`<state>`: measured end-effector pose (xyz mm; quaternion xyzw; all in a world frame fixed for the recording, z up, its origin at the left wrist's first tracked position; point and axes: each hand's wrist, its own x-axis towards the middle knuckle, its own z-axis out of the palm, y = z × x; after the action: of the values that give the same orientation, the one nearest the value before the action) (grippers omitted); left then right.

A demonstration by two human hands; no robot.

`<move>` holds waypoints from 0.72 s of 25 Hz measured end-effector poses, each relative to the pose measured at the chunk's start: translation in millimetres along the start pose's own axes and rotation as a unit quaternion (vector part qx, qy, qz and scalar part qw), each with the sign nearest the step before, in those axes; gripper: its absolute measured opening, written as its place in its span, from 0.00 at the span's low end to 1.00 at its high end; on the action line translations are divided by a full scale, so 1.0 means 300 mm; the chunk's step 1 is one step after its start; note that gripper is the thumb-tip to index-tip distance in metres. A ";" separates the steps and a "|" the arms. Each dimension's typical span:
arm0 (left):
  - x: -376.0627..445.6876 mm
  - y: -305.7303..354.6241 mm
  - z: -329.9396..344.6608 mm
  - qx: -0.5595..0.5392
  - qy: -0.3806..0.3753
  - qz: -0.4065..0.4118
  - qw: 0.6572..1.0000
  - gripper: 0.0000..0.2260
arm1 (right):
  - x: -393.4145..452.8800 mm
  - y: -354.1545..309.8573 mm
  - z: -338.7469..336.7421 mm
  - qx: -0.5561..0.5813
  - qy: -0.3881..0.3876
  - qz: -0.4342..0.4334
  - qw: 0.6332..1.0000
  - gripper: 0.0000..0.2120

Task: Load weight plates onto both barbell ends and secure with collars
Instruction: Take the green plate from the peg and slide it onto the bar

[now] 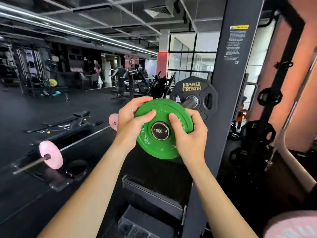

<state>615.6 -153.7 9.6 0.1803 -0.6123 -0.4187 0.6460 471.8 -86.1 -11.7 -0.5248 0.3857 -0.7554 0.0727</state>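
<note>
Floor bar (82,140): lies well off to your left with pink plates (51,157) on it — nothing to do with this step, so ignore it.
Left hand (131,126): pinching the green plate's left rim, fingers curled over the top edge, thumb pressed flat on the face. Keep that thumb clear of the bore so it cannot be caught against the sleeve.
Green plate (163,133): threaded on the very tip of the sleeve, the end cap (160,131) showing through its hole; it appears slightly tilted toward you. Square it to the bar first — a cocked plate is likely to bind.
Right hand (190,133): clamped on the right rim, thumb on the face near the hub. Push evenly with both palms, not one side.
Sleeve (190,102): a bare stretch shows between green and black. Slide along it in one steady motion.
Black plate (193,98): already seated against the upright (228,100). Bring the green one flush to it, pulling fingers off the back rim before contact.
Collar: none in view; this end looks unsecured as yet.
</note>
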 end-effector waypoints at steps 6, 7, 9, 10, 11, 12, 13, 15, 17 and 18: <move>0.102 -0.092 0.025 -0.028 -0.090 -0.039 0.995 0.12 | 0.032 0.074 0.007 -0.056 0.044 0.035 0.997 0.07; 0.116 -0.108 0.033 -0.028 -0.106 -0.036 0.993 0.09 | 0.045 0.089 -0.003 -0.062 0.039 0.042 0.996 0.06; 0.147 -0.136 0.043 -0.017 -0.129 -0.002 0.991 0.06 | 0.070 0.122 -0.021 -0.070 0.021 0.052 0.996 0.04; 0.163 -0.151 0.047 -0.009 -0.136 0.021 0.990 0.06 | 0.082 0.139 -0.027 -0.071 0.014 0.054 0.996 0.03; 0.180 -0.171 0.054 -0.003 -0.139 0.042 0.989 0.06 | 0.095 0.157 -0.032 -0.076 0.013 0.054 0.996 0.03; 0.195 -0.194 0.061 -0.001 -0.138 0.056 0.989 0.06 | 0.108 0.175 -0.036 -0.082 0.014 0.052 0.995 0.03; 0.210 -0.220 0.070 -0.004 -0.134 0.061 0.989 0.07 | 0.125 0.193 -0.040 -0.085 0.015 0.050 0.995 0.03; 0.238 -0.266 0.092 -0.011 -0.132 0.059 0.989 0.10 | 0.165 0.223 -0.048 -0.088 0.012 0.048 0.995 0.03; 0.273 -0.309 0.107 -0.009 -0.143 0.053 0.988 0.11 | 0.202 0.263 -0.056 -0.089 0.016 0.051 0.995 0.02; 0.292 -0.324 0.112 -0.006 -0.150 0.049 0.987 0.11 | 0.221 0.282 -0.059 -0.090 0.019 0.049 0.995 0.02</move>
<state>544.0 -267.9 -0.6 0.0812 -0.7080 -0.4122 0.5677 402.9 -169.8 -21.4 -0.4950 0.4790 -0.7229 0.0545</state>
